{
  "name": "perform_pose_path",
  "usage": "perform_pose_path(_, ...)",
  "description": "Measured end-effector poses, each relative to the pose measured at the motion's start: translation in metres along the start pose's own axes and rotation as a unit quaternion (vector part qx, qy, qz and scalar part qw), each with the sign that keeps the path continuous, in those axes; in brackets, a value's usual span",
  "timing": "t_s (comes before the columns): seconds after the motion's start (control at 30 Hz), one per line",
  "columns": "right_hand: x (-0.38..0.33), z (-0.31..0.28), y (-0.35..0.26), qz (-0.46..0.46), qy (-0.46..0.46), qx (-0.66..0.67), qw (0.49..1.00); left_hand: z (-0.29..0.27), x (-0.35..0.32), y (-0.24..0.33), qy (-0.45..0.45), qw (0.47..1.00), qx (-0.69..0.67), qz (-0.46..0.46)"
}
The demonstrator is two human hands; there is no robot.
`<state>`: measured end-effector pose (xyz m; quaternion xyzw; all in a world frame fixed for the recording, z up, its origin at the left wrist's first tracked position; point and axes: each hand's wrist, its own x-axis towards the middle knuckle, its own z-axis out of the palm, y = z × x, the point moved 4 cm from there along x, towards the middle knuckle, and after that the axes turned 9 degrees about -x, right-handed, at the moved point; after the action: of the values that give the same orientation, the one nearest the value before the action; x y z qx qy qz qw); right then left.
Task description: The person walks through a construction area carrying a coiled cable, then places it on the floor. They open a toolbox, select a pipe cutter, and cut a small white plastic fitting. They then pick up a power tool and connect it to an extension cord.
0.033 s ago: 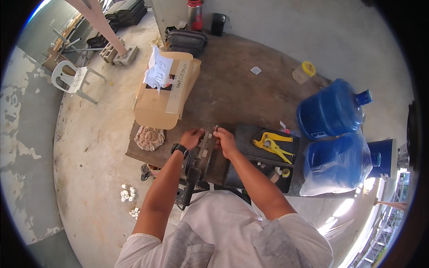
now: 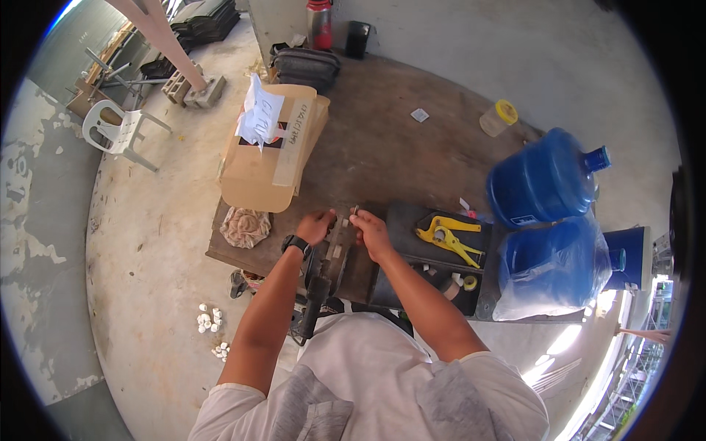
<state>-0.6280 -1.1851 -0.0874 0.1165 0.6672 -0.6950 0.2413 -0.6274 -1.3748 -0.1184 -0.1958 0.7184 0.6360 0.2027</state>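
A dark metal bench vise (image 2: pixel 332 253) is fixed at the table's near edge, its jaws between my two hands. To its left my left hand (image 2: pixel 316 228) is closed, fingertips pinched together near the jaws; what they hold, if anything, is too small to make out. On the other side my right hand (image 2: pixel 371 232) is closed too, thumb and forefinger pinching a tiny thing by the far end of the vise that I cannot name. A black watch circles my left wrist. Beside my right forearm lies a yellow pipe cutter (image 2: pixel 450 238) on a black case lid.
A crumpled rag (image 2: pixel 245 227) and a cardboard box (image 2: pixel 257 173) lie on the table (image 2: pixel 382 132) at left. Two blue water jugs (image 2: pixel 533 180) lie at right, one wrapped in plastic. A yellow-lidded jar (image 2: pixel 498 117) stands behind them. Small white pieces (image 2: pixel 209 320) sit on the floor.
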Motion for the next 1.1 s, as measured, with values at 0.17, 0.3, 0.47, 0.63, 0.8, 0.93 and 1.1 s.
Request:
perform_pose_path(0.17,-0.037,-0.003,0.010,-0.025,-0.057,-0.160,0.985,0.002,-0.001,0.010,0.035,0.998,0.058,-0.003)
perform_pose_path(0.3,-0.028,-0.004,0.029,0.140,-0.069,-0.094,0.983,0.002,0.003,0.013,0.072,0.989,0.128,0.021)
perform_pose_path(0.47,0.008,0.001,0.026,0.232,-0.012,0.134,0.963,0.001,0.009,0.006,0.094,0.981,0.170,0.007)
perform_pose_path(0.63,0.013,0.002,0.005,0.079,-0.033,0.209,0.974,0.003,0.012,0.004,0.089,0.975,0.203,-0.007)
perform_pose_path(0.8,-0.019,-0.007,0.013,0.120,-0.135,-0.014,0.983,0.000,0.011,0.006,0.081,0.978,0.183,-0.065)
perform_pose_path(0.93,-0.018,-0.005,0.026,0.243,-0.093,-0.029,0.965,0.001,0.012,0.011,0.100,0.970,0.220,-0.017)
perform_pose_path(1.1,0.010,-0.003,0.010,0.174,-0.045,0.178,0.968,-0.002,0.014,0.001,0.124,0.969,0.211,-0.030)
